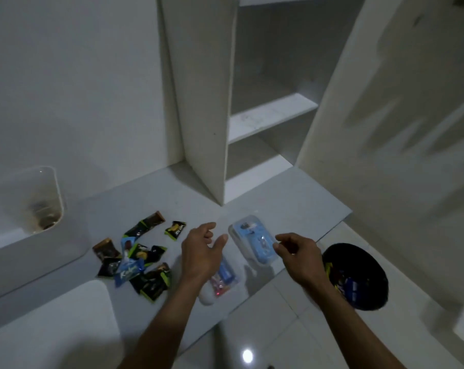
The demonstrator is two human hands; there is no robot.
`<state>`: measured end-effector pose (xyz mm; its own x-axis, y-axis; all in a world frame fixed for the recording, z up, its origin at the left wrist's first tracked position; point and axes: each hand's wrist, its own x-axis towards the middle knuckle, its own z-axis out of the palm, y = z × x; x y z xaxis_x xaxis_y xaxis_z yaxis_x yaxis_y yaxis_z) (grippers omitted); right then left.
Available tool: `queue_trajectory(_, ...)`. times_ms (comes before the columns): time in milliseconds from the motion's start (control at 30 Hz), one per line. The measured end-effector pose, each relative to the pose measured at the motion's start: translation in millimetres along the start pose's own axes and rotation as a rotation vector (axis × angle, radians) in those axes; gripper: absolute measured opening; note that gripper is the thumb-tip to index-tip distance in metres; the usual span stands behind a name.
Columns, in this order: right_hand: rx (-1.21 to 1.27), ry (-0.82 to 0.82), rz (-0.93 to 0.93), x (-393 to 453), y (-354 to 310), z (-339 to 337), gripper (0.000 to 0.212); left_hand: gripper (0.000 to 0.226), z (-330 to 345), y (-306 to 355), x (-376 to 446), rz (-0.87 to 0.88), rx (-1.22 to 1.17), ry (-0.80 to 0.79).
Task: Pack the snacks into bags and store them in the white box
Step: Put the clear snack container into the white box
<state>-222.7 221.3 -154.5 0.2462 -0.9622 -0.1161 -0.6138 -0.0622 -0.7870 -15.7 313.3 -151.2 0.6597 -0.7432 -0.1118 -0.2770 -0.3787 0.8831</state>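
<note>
A clear bag with blue snacks (253, 239) lies on the grey counter (292, 198), and my right hand (296, 253) pinches its near right edge. My left hand (202, 247) hovers just left of that bag, fingers loosely curved and holding nothing. A second clear bag with blue and red snacks (222, 282) lies under my left wrist. Several loose snack packets (137, 258), black, green, brown and blue, are scattered on the counter to the left. The white box (36, 198) stands at the far left, with dark items inside.
A white open shelf unit (270, 115) rises behind the counter. A black round bin (356, 275) with packets in it stands on the floor to the right, below the counter's edge.
</note>
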Motion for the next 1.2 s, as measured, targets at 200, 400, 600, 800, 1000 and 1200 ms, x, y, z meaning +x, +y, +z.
queue_trajectory(200,-0.058,-0.186,0.017,70,87,-17,0.037,0.06,137,-5,-27,-0.288,0.019,0.046)
queue_trajectory(400,-0.019,-0.18,-0.015,77,75,-3,0.059,0.054,151,-3,-26,-0.073,0.087,0.164)
queue_trajectory(600,-0.076,-0.344,-0.029,114,80,16,0.061,0.069,183,-35,10,-0.123,0.117,0.108)
queue_trajectory(800,-0.092,-0.502,-0.051,142,91,34,0.06,0.078,198,-40,27,-0.24,0.103,0.042)
queue_trajectory(1000,-0.066,-0.528,-0.031,150,97,35,0.06,0.071,205,-34,33,-0.32,0.115,0.046)
queue_trajectory(1200,0.028,-0.526,-0.117,150,87,18,0.065,0.076,204,-13,25,-0.35,0.086,0.176)
